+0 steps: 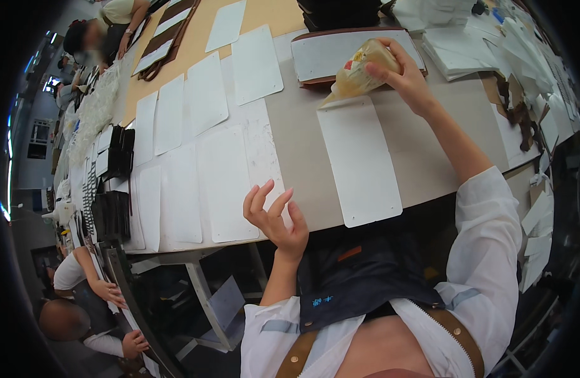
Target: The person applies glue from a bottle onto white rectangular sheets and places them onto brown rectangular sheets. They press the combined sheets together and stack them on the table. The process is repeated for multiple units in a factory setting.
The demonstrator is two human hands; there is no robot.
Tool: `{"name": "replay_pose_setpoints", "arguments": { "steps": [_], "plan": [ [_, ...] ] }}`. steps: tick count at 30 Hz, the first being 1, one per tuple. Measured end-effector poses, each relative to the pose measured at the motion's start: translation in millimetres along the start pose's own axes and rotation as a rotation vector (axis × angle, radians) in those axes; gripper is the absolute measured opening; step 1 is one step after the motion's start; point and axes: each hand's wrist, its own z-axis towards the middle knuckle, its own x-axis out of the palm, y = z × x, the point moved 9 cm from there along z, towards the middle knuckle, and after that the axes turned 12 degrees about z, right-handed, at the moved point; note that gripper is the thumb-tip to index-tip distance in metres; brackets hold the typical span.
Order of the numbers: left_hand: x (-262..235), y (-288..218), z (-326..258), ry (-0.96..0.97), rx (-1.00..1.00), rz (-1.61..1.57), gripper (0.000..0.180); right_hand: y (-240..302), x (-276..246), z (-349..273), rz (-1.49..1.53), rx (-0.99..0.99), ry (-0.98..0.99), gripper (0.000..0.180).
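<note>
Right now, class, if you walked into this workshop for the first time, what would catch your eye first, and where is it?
First, the right hand tipping a soft yellowish squeeze bottle, nozzle down at the top edge of a white rounded panel on the grey table. Next, the left hand held open and empty near the table's front edge. To the left, rows of similar white panels cover the table.

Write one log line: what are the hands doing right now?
right hand: tipping squeeze bottle over white panel | left hand: raised, empty | table: more panels
</note>
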Motion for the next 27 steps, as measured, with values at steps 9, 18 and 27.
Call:
{"name": "replay_pose_setpoints", "arguments": {
  "steps": [9,18,27],
  "plan": [
    [0,-3,-1,-0.042,0.048,0.027,0.024,7,4,-8,-0.002,0.022,0.035,0.055],
    [-2,-5,1,-0.042,0.058,0.056,0.022,0,2,-32,-0.077,0.074,0.087,0.067],
    [0,-4,0,-0.041,0.051,0.074,0.024,12,12,-76,-0.025,0.078,0.157,0.058]
  ]
}}
